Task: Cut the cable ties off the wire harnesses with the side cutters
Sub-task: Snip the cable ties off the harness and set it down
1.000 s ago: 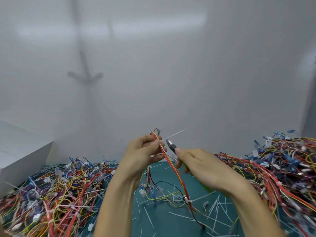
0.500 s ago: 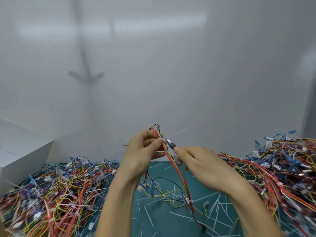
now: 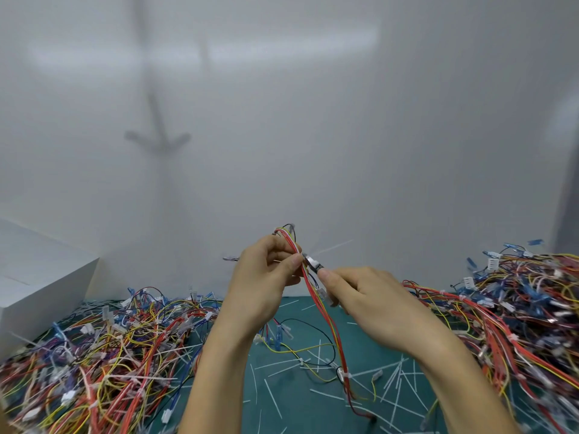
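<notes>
Hardly anything's shifted: your L hand [image 3: 266, 277] pinches the harness [image 3: 337, 344] mid-air, R hand [image 3: 369, 302] grips the cutters [image 3: 311, 263] at the tie [image 3: 332, 247]. Wires light, floppy; hold close beside the cut.

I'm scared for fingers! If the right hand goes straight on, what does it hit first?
Probably the red-and-yellow wire harness at the right hand's steel side cutters; the left hand's thumb sits just behind.
</notes>
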